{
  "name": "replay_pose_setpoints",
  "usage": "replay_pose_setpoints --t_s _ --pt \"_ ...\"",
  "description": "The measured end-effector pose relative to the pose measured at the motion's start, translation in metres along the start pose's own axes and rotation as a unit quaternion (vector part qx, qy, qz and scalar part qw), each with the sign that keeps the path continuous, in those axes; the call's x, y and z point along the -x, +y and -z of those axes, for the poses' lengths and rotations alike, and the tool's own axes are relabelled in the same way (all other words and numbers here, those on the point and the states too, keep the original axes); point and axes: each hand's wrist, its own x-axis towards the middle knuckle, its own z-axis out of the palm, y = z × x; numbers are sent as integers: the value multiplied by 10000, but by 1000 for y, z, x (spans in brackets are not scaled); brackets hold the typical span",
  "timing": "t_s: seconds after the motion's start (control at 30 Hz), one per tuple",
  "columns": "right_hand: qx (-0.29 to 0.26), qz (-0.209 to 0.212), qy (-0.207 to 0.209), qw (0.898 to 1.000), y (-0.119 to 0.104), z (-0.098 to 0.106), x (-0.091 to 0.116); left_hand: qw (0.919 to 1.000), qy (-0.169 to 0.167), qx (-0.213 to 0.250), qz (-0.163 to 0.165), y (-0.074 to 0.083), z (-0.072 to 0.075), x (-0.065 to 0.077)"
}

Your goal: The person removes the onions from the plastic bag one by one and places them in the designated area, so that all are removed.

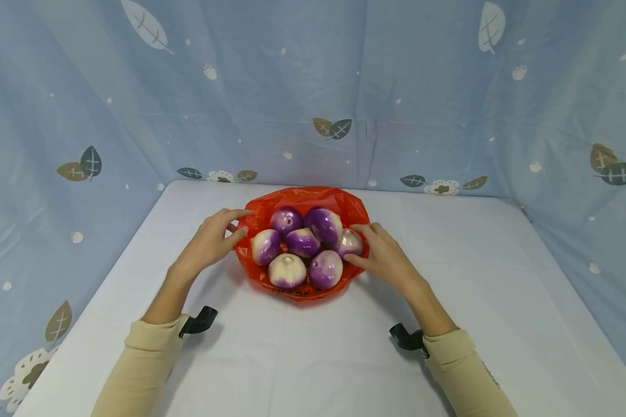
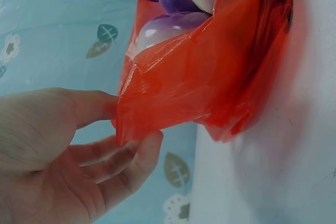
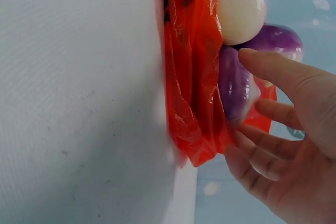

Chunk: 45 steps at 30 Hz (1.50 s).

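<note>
A red plastic bag, its mouth spread wide, sits on the white table and holds several glossy purple-and-white onions. At the bag's left edge, my left hand grips the thin red plastic between thumb and fingers. The left wrist view shows that pinched corner drawn outward. On the other side, my right hand has its thumb and forefinger around the rightmost onion. Its other fingers lie along the bag's outer edge in the right wrist view.
The white-covered table extends to both sides and in front of the bag. Behind it hangs a blue curtain with leaf and flower prints. A black wrist mount sticks out from each beige sleeve.
</note>
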Motion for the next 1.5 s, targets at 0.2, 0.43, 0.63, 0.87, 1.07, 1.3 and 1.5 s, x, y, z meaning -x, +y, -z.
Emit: replay_pose_setpoints --t_s 0.2,0.43,0.63,0.87,1.07,1.3,1.5 --pt "144 -48 -36 9999 -1 -4 0 10000 71 -65 -16 0 -1 2" --pt "192 -130 -21 9997 -1 -6 -1 9999 108 -70 -42 2 -2 3" --pt "274 -149 35 9995 0 -7 -1 10000 72 -48 -26 2 -2 2" --pt "330 -203 60 9992 1 -10 -1 10000 70 -14 -43 2 -2 2" --pt "346 -162 31 9993 3 -11 -1 9999 103 -46 -102 1 -2 0" --pt "404 -66 77 9991 4 -13 -1 9999 145 -73 -39 0 -4 0" --pt "453 -48 93 9989 4 -14 -1 9999 154 -36 53 -1 -4 0"
